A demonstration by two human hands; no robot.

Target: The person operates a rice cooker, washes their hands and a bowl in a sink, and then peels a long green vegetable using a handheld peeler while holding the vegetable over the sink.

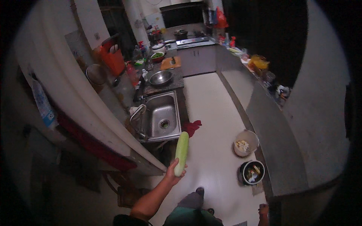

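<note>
My left hand [175, 172] is wrapped round the lower end of a long, pale green gourd [182, 152]. The gourd stands nearly upright in my grip, its upper end near the front corner of a steel sink [173, 113]. The basin of the sink has a drain in its bottom. At the lower right my right hand [263, 211] hangs low by the wall's base, small and dim. I cannot make out how its fingers are held.
Beyond the sink stand a steel bowl [160, 78], an orange cutting board [171, 63] and a bowl of greens [157, 56]. A red cloth [193, 128] lies by the cabinet. Two bins, one pale [252, 140] and one black [245, 177], stand along the right wall.
</note>
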